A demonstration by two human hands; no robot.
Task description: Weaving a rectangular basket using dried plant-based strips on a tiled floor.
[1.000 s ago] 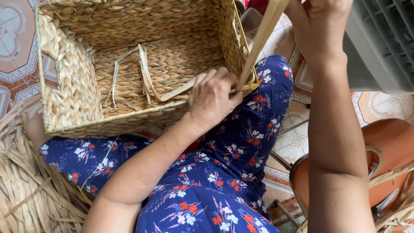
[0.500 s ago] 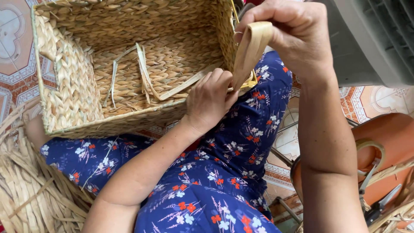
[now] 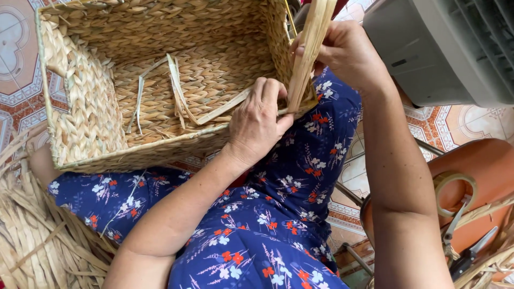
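Woven straw fills most of what I see: the rectangular basket (image 3: 91, 123) rests tilted on my lap, over my blue flowered dress (image 3: 257, 235), its open side facing up at me. My left hand (image 3: 259, 126) is clamped on the near rim at the right corner, fingers curled over the edge and pressing the weave. My right hand (image 3: 345, 53) is closed around a flat pale straw strip (image 3: 308, 53) that runs up from that same corner, just beside my left fingertips, and out of the top of the picture. Loose strips (image 3: 176, 96) lie on the basket's woven bottom. Dry straw (image 3: 37, 241) is piled at my left. An orange stool (image 3: 482, 176) at my right carries a tape roll (image 3: 455, 187) and scissors (image 3: 471, 251). Behind it stands a grey appliance (image 3: 444, 48).
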